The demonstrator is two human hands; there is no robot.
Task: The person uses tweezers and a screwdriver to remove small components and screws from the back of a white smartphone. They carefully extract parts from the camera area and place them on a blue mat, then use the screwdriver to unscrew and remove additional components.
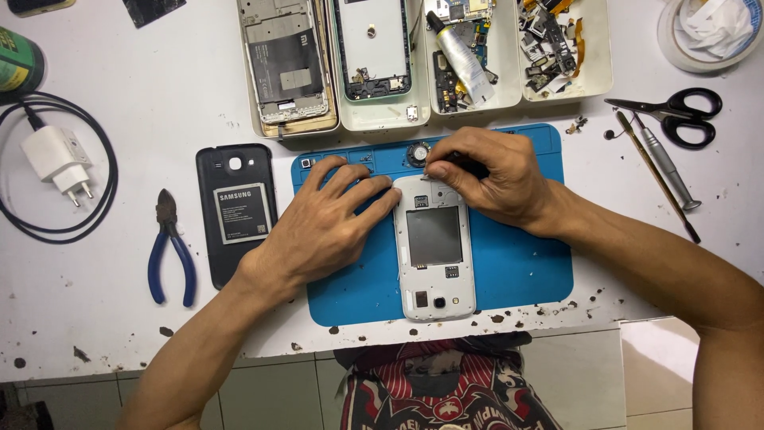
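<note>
On the blue mat [517, 271], you are working at the top edge of the opened white phone [434, 248].

Your left hand [322, 227] lies flat with fingers spread, its fingertips steadying the phone's upper left side. Your right hand [489, 177] pinches something small at the top edge; what it is, I cannot tell. This looks like the step of freeing or seating a small part near the top. Next you likely need a steady, light pull or press, keeping the frame from sliding. Dark back cover with battery [236, 211] and pliers [169, 248] lie to your left.

Blue-handled pliers [169, 251]; white charger [57, 162] (cable looped); black scissors [676, 113]; parts trays [509, 94]
</note>
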